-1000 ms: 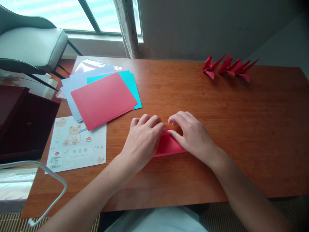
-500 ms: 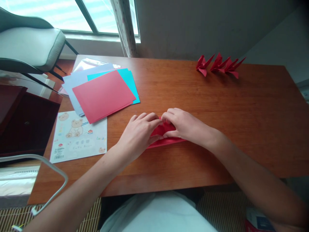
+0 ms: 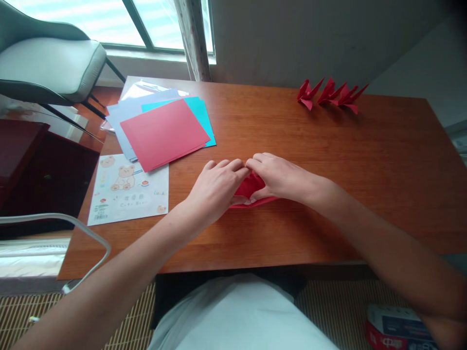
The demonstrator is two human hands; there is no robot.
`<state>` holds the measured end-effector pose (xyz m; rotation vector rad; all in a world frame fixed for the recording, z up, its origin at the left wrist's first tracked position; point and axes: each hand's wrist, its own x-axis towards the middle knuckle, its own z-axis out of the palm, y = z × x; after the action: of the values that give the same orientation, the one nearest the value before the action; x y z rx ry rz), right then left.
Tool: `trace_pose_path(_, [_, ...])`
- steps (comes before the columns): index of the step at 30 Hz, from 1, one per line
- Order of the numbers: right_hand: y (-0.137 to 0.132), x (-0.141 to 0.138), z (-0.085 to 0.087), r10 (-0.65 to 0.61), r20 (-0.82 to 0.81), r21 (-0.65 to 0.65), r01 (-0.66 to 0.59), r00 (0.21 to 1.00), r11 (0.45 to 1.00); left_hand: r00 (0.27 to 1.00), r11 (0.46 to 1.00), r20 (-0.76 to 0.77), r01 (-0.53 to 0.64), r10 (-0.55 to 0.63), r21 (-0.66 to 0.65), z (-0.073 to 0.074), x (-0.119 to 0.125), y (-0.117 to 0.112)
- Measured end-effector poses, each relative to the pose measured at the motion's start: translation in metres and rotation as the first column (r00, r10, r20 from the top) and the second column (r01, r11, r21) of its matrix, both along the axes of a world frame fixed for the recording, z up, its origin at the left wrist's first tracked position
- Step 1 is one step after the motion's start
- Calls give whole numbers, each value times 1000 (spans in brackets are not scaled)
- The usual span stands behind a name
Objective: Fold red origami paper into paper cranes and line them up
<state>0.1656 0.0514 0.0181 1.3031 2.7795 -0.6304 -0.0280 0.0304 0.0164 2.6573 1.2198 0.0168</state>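
Note:
Between my two hands lies a piece of red paper (image 3: 252,186), partly folded, near the middle of the wooden table. My left hand (image 3: 222,185) grips its left part, with fingers at the far edge and thumb at the near edge. On the other side my right hand (image 3: 274,176) holds the paper the same way, its fingertips close to those of the left. Both hands cover much of the paper, so the exact folds are hidden.
Several sheets of coloured paper, a red sheet (image 3: 166,133) on top, lie at the table's left. Below them is a bear-print sheet (image 3: 131,187). Three red paper cranes (image 3: 308,94) stand at the back right. A white curved bar (image 3: 83,231) is at the left edge.
My hands have drawn slightly closer together on the red paper, and its near edge looks more curved. The camera view has shifted a little.

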Motion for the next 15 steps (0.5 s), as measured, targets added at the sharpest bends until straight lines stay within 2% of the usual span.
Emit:
trace_pose_path(8, [3,-1,1,16,3,-13,-15,1000,1000,1000,1000,-21,9,-10,-20,3,2,2])
trace_pose_path(15, [4,1,-1,21,-15,-24,-22,1000,999,999,999,-43,-7,8,35,5,6,-2])
